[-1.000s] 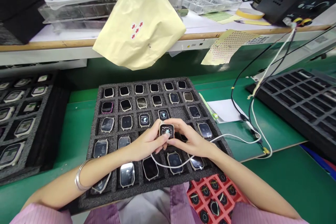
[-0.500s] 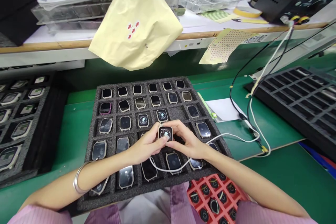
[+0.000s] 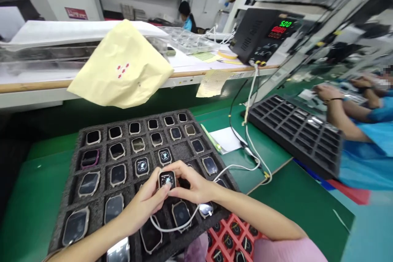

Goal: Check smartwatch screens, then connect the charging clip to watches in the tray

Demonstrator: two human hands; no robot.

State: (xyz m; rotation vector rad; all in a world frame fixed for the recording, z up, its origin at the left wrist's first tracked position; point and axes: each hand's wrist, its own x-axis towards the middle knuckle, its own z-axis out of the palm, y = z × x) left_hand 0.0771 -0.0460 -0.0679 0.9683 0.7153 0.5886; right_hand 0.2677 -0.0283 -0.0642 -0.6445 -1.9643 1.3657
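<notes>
Between my two hands is a smartwatch (image 3: 167,177) without a strap, its screen lit with a dial face. My left hand (image 3: 150,196) grips it from the left, the thumb resting on the lower part of the screen. From the right, my right hand (image 3: 192,184) closes its fingers on the watch's edge. Below lies a dark foam tray (image 3: 181,149) with rows of strapless watches in its pockets. Two of these, a lit watch (image 3: 142,166) and another lit watch (image 3: 165,156), show similar dials. A white cable (image 3: 181,228) loops beneath my hands.
A red tray (image 3: 227,229) of round dark parts sits by my lap. To the right are white paper (image 3: 227,139), a green pen (image 3: 211,137) and a black tray (image 3: 294,131). A co-worker's hands (image 3: 328,92) are beyond it. A power supply (image 3: 264,35) stands on the shelf.
The view has swung right and up, bringing the co-worker on the right and the power supply's display into sight. My hands still hold the watch in much the same grip.
</notes>
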